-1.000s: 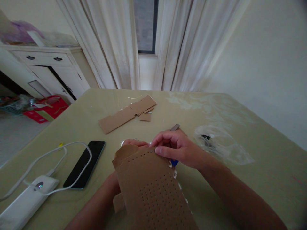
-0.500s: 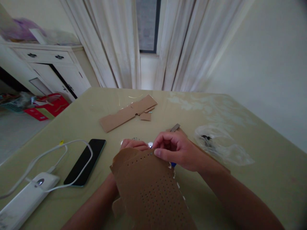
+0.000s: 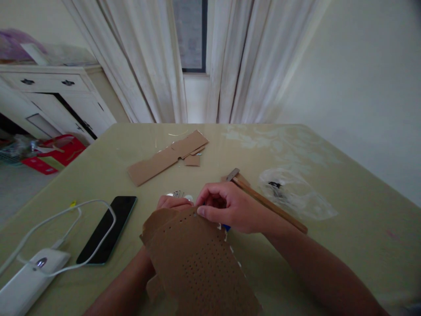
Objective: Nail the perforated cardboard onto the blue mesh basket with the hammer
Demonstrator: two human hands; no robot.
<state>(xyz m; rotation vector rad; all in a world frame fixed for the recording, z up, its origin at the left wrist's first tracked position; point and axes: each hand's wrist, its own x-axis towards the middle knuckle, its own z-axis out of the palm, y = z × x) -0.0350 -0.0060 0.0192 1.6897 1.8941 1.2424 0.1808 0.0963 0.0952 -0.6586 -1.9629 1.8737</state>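
Observation:
A brown cardboard piece [image 3: 200, 245] with rows of small punched holes stands tilted in front of me, its right edge torn and whitish. My left hand [image 3: 173, 202] is behind its top edge, fingers curled and partly hidden, supporting it. At the top right corner my right hand [image 3: 233, 208] pinches the cardboard edge, thumb on the near face beside the last hole of the top row. Something small and grey shows at that hole, too small to name. Just below the right hand a bit of blue [image 3: 226, 227] peeks out. Behind the hands lie several thin metal pins or nails [image 3: 178, 193].
A hammer [image 3: 269, 202] with a wooden handle and a clear plastic bag [image 3: 296, 195] with black bits lie on the right. Cardboard strips [image 3: 167, 158] lie farther back. On the left are a phone [image 3: 108, 230], a white power bank [image 3: 34, 281] and its cable [image 3: 49, 223].
The view has shifted to the right, so things appear farther left. More of the hammer now shows beyond the right hand. Both hands keep their places on the cardboard.

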